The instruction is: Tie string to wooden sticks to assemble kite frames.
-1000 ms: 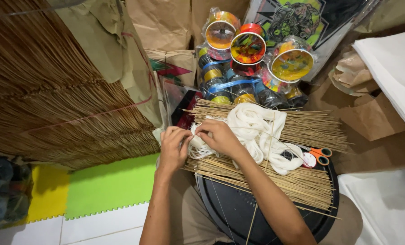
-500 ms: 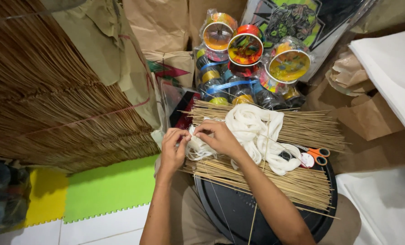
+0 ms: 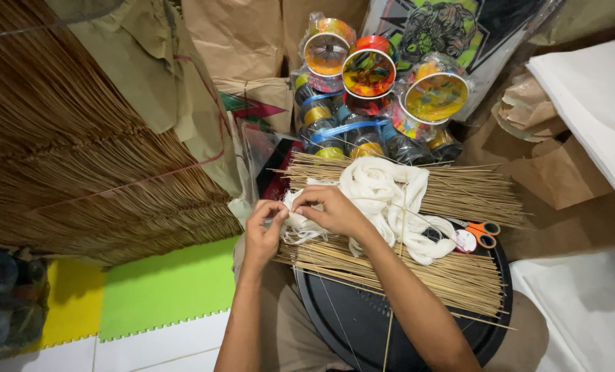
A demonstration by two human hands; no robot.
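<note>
White string (image 3: 390, 200) pinched btwn both hands (image 3: 300, 224), atop bamboo sticks (image 3: 459, 275)

hidden — white string (image 3: 295, 222) ends inside hands | round black tray (image 3: 362, 324) — bottom cut off

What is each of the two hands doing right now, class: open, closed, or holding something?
Left hand: closed, pinching the white cotton string bundle.
Right hand: closed, pinching the same string bundle.

Plastic-wrapped colourful spools (image 3: 369, 89) stand before brown paper bags (image 3: 238, 41).
</note>
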